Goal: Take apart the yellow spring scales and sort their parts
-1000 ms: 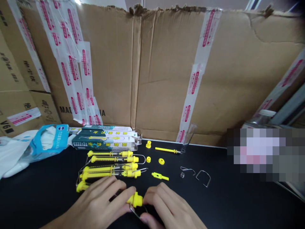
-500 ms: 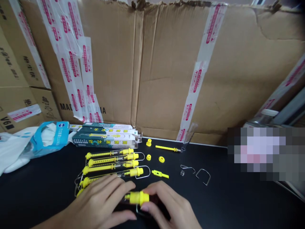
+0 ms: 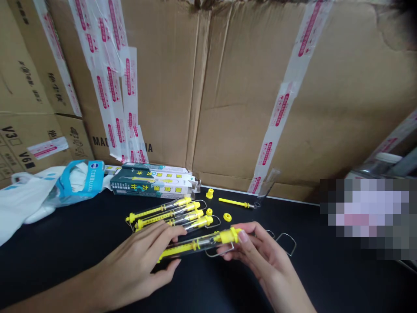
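The right hand [image 3: 267, 256] has its grip closed on the yellow cap [image 3: 230, 236] of a clear tube [image 3: 185, 248], held tilted above the dark surface [image 3: 208, 291]; a yellow scale strip lies inside. The left hand [image 3: 140, 256] spans the tube's other end; I cannot tell whether its grip closes. Behind, four similar tubes [image 3: 159, 210] also contain yellow strips. A blue-and-clear bag [image 3: 86, 178] holds something white beside printed boxes [image 3: 156, 180], contents hidden.

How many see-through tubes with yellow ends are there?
5 visible: four tubes side by side on the black table, and one held tube between left grip and right grip. Others may hide under the left grip.
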